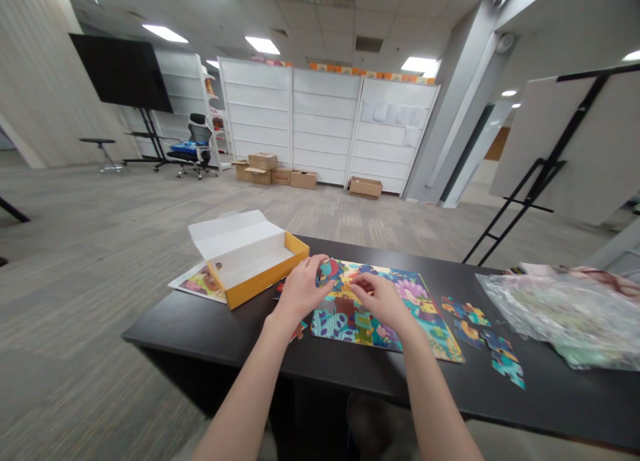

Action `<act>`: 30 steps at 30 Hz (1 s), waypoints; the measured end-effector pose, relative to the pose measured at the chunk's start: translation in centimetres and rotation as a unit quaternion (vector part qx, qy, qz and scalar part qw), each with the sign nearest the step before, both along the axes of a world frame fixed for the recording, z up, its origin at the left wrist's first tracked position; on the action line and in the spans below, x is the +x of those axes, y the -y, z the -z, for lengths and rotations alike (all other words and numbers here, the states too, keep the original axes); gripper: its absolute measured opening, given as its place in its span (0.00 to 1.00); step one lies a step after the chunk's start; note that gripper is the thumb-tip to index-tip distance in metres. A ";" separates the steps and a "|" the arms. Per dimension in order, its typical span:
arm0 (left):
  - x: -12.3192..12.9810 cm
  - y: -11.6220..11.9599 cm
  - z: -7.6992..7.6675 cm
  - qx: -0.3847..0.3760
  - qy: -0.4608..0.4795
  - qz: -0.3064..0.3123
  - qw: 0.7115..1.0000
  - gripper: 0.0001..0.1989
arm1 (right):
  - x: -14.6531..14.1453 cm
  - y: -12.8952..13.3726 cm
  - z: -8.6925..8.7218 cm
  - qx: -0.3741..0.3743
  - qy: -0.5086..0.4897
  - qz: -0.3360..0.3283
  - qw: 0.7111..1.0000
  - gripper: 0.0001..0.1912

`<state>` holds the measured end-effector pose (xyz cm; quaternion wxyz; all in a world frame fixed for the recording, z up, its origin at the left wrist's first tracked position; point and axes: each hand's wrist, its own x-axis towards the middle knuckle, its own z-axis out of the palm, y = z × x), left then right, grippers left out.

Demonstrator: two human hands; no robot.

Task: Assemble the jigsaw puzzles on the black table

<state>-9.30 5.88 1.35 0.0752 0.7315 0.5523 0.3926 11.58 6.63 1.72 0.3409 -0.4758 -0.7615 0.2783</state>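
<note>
View: the head camera looked forward and down across a black table (550,401) in a large office room.
Left hand (303,291): fingers curved, not spread, lying over a teal-and-red puzzle piece (327,272); I could not tell whether they gripped it.
Right hand (380,301): fingers bunched together, tips down on the jigsaw's top edge; any pinched piece was hidden.
Jigsaw: a colourful jigsaw puzzle (425,321) lay flat beneath both hands, its long axis running 9 to 3 o'clock.
Key relation: the teal-and-red puzzle piece lay at 2 o'clock from the left hand and 10 o'clock from the right; the left hand was nearer, touching it.
Loose pieces: a cluster of puzzle pieces (475,324) lay at 3 o'clock from the jigsaw.
Nearby: an open yellow box (260,281) stood at 10 o'clock, a picture sheet (200,282) beside it, and a plastic bag (555,318) at 3 o'clock.
Beyond: cardboard boxes (275,171) stood at 12 o'clock against white shelving (323,124).
</note>
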 end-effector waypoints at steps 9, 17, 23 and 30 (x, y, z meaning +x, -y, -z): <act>0.5 2.1 0.3 -0.005 0.169 0.076 0.983 0.23 | -2.7 -0.6 0.4 -0.040 -0.077 -0.049 0.995 0.16; -1.9 2.6 0.1 -0.150 0.185 0.154 0.959 0.17 | -3.3 -0.3 0.6 -0.004 -0.082 -0.038 0.996 0.16; -2.2 2.5 0.6 -0.170 0.127 0.083 0.974 0.09 | -4.5 -0.2 0.4 0.030 0.001 -0.048 0.998 0.07; -2.0 2.4 0.9 -0.179 0.086 0.034 0.980 0.08 | -4.5 -0.4 0.9 0.023 0.007 -0.036 0.999 0.12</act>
